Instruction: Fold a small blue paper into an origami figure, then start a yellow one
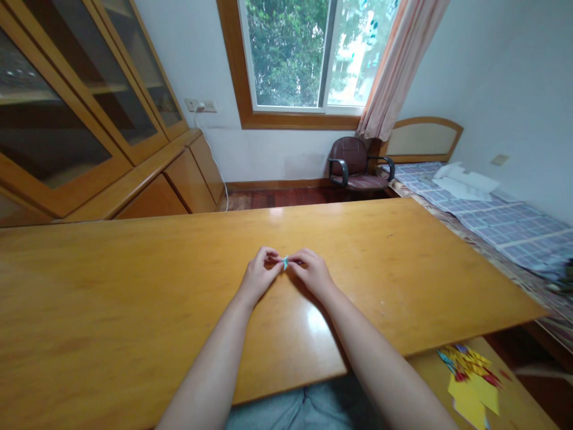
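Between my two hands, just over the middle of the wooden table (134, 286), is a small folded piece of light-blue paper (285, 263). My left hand (263, 272) pinches its left side between thumb and fingers. On the other side, my right hand (311, 269) grips it the same way, fingertips nearly meeting those of the left. Much of the paper is covered by the fingertips, so its exact folded shape is too small to make out.
Yellow paper sheets (470, 400) and a pile of colourful folded paper pieces (468, 361) lie on a lower surface at the right. A glass-door cabinet (125, 155) stands left. Beyond the table are an armchair (353, 164) and a bed (505, 221).
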